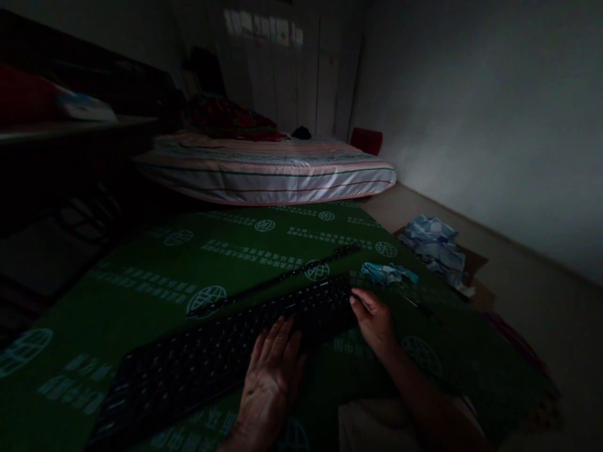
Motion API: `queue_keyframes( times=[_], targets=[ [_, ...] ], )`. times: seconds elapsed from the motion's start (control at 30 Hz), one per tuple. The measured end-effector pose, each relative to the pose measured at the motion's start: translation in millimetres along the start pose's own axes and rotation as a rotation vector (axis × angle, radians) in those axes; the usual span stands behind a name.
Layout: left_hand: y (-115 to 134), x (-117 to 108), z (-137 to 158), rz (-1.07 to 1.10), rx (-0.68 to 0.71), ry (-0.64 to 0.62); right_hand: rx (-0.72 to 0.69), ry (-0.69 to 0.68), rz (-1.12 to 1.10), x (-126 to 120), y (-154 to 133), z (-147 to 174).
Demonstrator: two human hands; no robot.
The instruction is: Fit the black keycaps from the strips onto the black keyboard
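Observation:
A black keyboard (pixel 188 364) lies at a slant across a green printed sheet (pixel 155 263). My left hand (pixel 273 370) rests flat on its front middle part, palm down, fingers stretched out over the keys. At the keyboard's right end, my right hand (pixel 374 320) has thumb and fingers closed on the edge. Behind the keyboard runs a long, thin, dark strip (pixel 277 276) with small dark bits at its far right end; the dim light hides what it is. A crumpled light-blue cloth (pixel 389 273) lies just beyond my right hand.
A thin tool like a screwdriver (pixel 417 306) lies right of my right hand. Crumpled pale cloths (pixel 436 245) are on the floor at the right. A mattress with a striped cover (pixel 282 176) stands behind the sheet. A dark desk (pixel 94 125) is at the left.

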State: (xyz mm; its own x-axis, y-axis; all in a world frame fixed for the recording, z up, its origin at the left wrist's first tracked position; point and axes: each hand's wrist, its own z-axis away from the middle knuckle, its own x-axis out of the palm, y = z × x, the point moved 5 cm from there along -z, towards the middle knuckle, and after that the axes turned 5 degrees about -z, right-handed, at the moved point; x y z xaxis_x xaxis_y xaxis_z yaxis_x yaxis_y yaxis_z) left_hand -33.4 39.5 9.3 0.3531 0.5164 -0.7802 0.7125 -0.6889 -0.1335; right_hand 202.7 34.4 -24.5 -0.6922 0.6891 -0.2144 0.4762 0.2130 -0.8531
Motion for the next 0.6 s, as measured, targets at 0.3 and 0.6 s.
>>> queue_keyframes(
  times=[0.3,0.6],
  targets=[
    [-6.3,1.2,1.9,0.071,-0.021,0.000,-0.004,-0.032,-0.036,4.3,-3.9,1.6],
    [-7.4,-2.4,-6.7,0.146,-0.056,-0.067,-0.031,-0.066,0.017,4.0,-13.4,-7.2]
  ],
)
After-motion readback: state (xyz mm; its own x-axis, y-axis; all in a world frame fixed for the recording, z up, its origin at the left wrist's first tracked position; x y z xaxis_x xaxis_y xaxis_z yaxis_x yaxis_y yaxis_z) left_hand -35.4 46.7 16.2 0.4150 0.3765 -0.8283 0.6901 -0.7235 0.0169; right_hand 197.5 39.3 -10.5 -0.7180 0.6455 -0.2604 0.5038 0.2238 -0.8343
